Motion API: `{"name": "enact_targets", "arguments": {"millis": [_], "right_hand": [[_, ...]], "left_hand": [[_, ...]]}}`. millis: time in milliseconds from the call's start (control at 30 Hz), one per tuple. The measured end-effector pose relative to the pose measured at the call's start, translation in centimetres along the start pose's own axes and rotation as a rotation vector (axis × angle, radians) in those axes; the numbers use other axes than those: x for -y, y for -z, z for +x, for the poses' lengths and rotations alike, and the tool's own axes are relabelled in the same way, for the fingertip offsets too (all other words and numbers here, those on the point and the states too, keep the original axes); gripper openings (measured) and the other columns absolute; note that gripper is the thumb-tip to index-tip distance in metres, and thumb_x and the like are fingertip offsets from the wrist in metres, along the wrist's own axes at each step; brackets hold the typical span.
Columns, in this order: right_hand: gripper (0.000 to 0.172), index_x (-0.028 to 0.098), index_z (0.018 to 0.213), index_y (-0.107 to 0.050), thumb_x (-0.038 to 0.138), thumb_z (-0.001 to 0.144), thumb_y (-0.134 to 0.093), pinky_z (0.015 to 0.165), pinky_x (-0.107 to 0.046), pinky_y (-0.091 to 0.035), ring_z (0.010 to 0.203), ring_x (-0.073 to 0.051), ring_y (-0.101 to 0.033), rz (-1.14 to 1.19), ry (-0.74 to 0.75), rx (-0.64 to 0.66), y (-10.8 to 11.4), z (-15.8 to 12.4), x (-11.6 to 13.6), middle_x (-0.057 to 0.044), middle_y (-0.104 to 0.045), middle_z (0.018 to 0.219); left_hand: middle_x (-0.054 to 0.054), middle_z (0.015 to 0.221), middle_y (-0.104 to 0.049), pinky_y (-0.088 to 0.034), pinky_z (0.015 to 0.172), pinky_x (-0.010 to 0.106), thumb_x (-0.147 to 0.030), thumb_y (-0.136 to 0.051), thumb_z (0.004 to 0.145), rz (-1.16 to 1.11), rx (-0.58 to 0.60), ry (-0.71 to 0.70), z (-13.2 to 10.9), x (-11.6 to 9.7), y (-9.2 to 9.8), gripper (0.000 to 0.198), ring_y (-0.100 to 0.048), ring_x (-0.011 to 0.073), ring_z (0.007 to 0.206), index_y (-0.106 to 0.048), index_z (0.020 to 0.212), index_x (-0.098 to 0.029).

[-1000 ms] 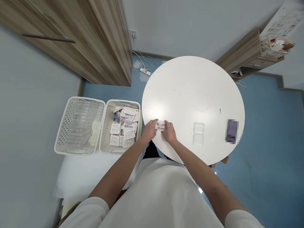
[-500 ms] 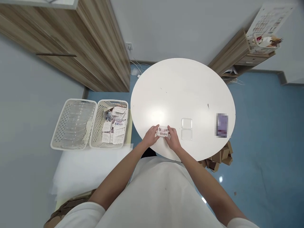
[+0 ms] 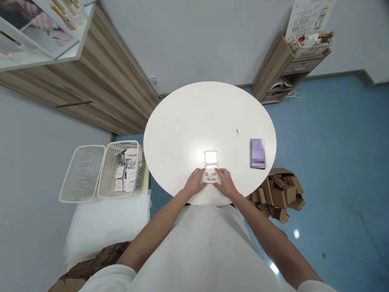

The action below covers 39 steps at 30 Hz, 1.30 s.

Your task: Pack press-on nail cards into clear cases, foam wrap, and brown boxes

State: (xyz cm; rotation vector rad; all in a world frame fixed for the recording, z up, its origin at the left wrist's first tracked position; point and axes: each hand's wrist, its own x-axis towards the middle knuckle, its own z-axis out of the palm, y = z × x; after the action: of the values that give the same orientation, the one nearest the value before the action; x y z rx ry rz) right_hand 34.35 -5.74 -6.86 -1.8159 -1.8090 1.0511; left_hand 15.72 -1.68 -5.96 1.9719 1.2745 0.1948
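Note:
A small card with two rows of shiny pink and silver pieces (image 3: 210, 176) is held near the front edge of the white oval table (image 3: 188, 117). My left hand (image 3: 195, 182) grips its left side between thumb and fingers. On its right side, my right hand (image 3: 225, 183) grips it the same way. Just beyond my fingers lies an open clear plastic case (image 3: 210, 157), its far half flat on the table. The card overlaps the case's near half; whether it rests inside cannot be made out.
A blurred purple item (image 3: 258, 154) lies at the table's right. Left of the table stand a basket of carded packs (image 3: 103, 178) and another white basket (image 3: 67, 178). Cardboard boxes (image 3: 278, 194) sit on the floor at the right, and wooden cabinets stand behind.
The view has shifted. The card, held in both hands, was left of the open case and is now over its near half.

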Motion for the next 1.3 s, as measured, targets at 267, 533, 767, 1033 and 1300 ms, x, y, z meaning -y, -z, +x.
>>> {"name": "enact_targets", "arguments": {"millis": [267, 533, 767, 1033, 1300], "right_hand": [[0.063, 0.025, 0.126, -0.035, 0.021, 0.068, -0.059, 0.086, -0.041, -0.040, 0.108, -0.026, -0.040, -0.058, -0.019, 0.060, 0.8, 2.1, -1.4, -0.008, -0.041, 0.117], [0.062, 0.025, 0.124, -0.038, 0.018, 0.067, -0.062, 0.082, -0.040, -0.041, 0.102, -0.026, -0.044, -0.110, 0.025, 0.080, 0.7, 3.2, -1.7, -0.008, -0.045, 0.112], [0.062, 0.023, 0.124, -0.039, 0.021, 0.067, -0.064, 0.081, -0.041, -0.042, 0.099, -0.026, -0.045, -0.129, 0.048, 0.057, 0.5, 3.0, -1.9, -0.009, -0.047, 0.111], [0.063, 0.025, 0.125, -0.037, 0.022, 0.068, -0.064, 0.081, -0.042, -0.042, 0.098, -0.027, -0.046, -0.125, 0.049, 0.044, 0.4, 3.0, -1.9, -0.009, -0.048, 0.110], [0.073, 0.025, 0.132, -0.028, 0.024, 0.068, -0.064, 0.084, -0.043, -0.040, 0.103, -0.029, -0.043, -0.085, 0.023, 0.052, 0.2, 2.5, -1.9, -0.010, -0.046, 0.116]], "left_hand": [[0.009, 0.112, -0.043, -0.045, 0.079, 0.034, -0.020, -0.060, 0.068, 0.101, 0.024, 0.112, 2.0, -1.1, -0.5, 0.059, -0.048, 0.0228, 0.102, -0.037, 0.122, -0.022], [0.009, 0.114, -0.043, -0.043, 0.083, 0.036, -0.014, -0.058, 0.069, 0.067, 0.014, 0.140, 2.4, -0.8, -1.1, 0.062, -0.047, 0.0230, 0.104, -0.034, 0.125, -0.022], [0.011, 0.116, -0.042, -0.043, 0.084, 0.038, -0.011, -0.053, 0.073, 0.077, 0.009, 0.125, 2.1, -0.7, -1.4, 0.063, -0.045, 0.0238, 0.105, -0.029, 0.130, -0.022], [0.011, 0.118, -0.042, -0.041, 0.086, 0.039, -0.012, -0.050, 0.075, 0.042, -0.025, 0.124, 1.8, -0.6, -1.7, 0.061, -0.044, 0.0240, 0.108, -0.028, 0.131, -0.022], [0.010, 0.120, -0.043, -0.040, 0.090, 0.041, -0.019, -0.052, 0.076, -0.057, -0.101, 0.200, 1.1, -0.9, -2.2, 0.060, -0.044, 0.0238, 0.109, -0.028, 0.131, -0.022]]}}
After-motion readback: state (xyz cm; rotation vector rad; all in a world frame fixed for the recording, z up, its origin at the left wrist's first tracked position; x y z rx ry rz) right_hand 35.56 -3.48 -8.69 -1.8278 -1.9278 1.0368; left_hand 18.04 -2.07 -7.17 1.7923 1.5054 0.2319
